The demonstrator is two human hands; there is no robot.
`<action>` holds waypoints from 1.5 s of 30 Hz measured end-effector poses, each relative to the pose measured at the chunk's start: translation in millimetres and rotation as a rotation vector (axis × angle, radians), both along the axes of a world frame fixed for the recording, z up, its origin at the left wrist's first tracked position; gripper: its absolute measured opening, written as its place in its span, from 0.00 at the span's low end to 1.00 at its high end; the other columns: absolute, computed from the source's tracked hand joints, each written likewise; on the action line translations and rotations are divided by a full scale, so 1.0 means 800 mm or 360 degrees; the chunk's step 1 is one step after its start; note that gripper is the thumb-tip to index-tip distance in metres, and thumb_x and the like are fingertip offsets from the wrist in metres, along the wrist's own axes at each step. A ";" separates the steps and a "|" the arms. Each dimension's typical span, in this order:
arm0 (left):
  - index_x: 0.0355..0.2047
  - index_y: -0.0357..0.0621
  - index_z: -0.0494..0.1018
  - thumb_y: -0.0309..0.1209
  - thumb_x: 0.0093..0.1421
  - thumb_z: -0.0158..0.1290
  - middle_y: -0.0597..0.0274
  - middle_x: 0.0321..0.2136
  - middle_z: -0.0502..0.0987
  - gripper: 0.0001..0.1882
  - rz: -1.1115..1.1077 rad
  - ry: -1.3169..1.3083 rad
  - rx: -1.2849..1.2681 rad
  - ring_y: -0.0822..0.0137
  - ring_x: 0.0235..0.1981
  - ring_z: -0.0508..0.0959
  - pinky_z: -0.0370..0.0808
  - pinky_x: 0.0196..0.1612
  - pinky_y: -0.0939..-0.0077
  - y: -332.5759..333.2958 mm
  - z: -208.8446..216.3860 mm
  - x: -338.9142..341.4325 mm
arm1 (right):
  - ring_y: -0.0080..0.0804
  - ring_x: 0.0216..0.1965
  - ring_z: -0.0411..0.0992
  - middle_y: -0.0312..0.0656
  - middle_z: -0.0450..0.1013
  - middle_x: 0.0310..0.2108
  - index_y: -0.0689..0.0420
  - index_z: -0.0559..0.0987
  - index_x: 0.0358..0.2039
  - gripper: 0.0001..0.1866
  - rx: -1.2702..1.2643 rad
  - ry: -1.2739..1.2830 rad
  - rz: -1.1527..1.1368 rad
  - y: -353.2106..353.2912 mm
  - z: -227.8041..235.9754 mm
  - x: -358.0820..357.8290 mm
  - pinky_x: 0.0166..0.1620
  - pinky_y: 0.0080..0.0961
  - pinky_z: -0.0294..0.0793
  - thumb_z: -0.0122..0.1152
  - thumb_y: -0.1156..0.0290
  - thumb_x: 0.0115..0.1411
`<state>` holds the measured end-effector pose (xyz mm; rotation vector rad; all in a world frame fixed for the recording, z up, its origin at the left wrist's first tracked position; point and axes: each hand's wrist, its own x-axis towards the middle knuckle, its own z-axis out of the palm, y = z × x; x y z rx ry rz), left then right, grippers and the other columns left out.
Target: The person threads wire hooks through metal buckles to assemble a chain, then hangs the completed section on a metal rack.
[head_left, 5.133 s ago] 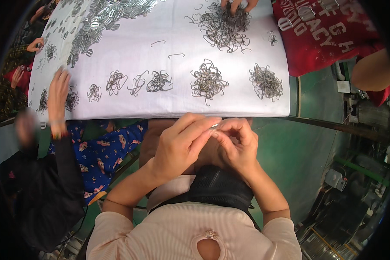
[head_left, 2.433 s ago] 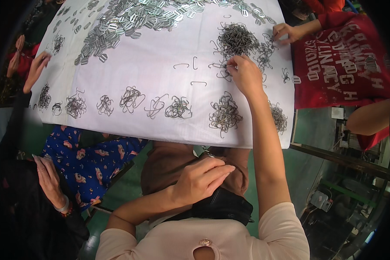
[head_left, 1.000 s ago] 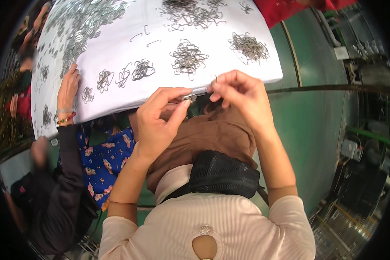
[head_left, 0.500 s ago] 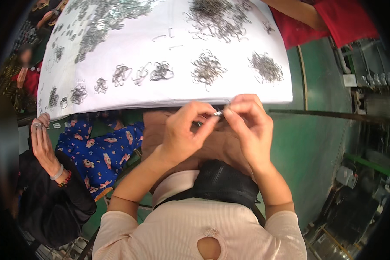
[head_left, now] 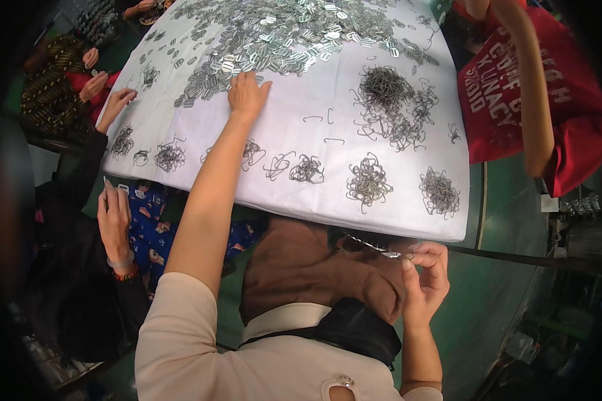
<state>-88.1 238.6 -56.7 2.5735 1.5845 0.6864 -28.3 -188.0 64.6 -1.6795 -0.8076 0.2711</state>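
My left hand [head_left: 246,95] reaches far over the white table. Its fingers are stretched out, with the tips at the near edge of a wide heap of flat silvery metal buckles [head_left: 294,43]. Below the table's front edge, my right hand [head_left: 427,277] pinches the end of a shiny chain of small metal pieces [head_left: 374,247] between thumb and fingers. That chain trails left toward the table edge, where its far end is lost in shadow. Close to the pinch shows a thin bit of wire, too small to make out fully.
Bent wire hooks lie in a dense pile [head_left: 384,90] and in smaller heaps [head_left: 369,182] along the front of the white table [head_left: 408,224]. At left a co-worker's hand [head_left: 116,220] is near a single buckle. Someone in a red shirt [head_left: 515,100] stands at right.
My left hand has left the right hand and stretched forward to the buckle heap. The right hand still pinches the metal piece, and the chain now shows. The view has shifted forward over the table.
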 end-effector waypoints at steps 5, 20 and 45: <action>0.41 0.39 0.69 0.40 0.54 0.53 0.49 0.39 0.71 0.20 0.0006 0.0167 0.0087 0.52 0.45 0.69 0.72 0.44 0.59 0.028 -0.016 0.008 | 0.31 0.36 0.67 0.42 0.67 0.33 0.62 0.74 0.26 0.05 -0.0025 -0.0065 0.0005 0.003 -0.008 0.005 0.41 0.24 0.66 0.61 0.80 0.47; 0.35 0.33 0.70 0.27 0.58 0.50 0.58 0.31 0.76 0.09 -0.0731 -0.1268 -0.1738 0.66 0.33 0.78 0.75 0.35 0.80 -0.217 0.082 -0.019 | 0.29 0.32 0.67 0.43 0.68 0.33 0.62 0.76 0.27 0.06 -0.0031 -0.0207 0.0152 0.010 -0.023 0.018 0.34 0.20 0.68 0.62 0.81 0.47; 0.27 0.42 0.78 0.22 0.45 0.60 0.61 0.33 0.71 0.07 -0.1197 -0.1324 -0.1114 0.68 0.34 0.73 0.71 0.34 0.79 -0.363 0.095 -0.035 | 0.38 0.36 0.68 0.44 0.68 0.33 0.61 0.74 0.35 0.09 -0.0333 -0.0466 0.0185 0.085 -0.067 0.096 0.35 0.28 0.68 0.55 0.77 0.52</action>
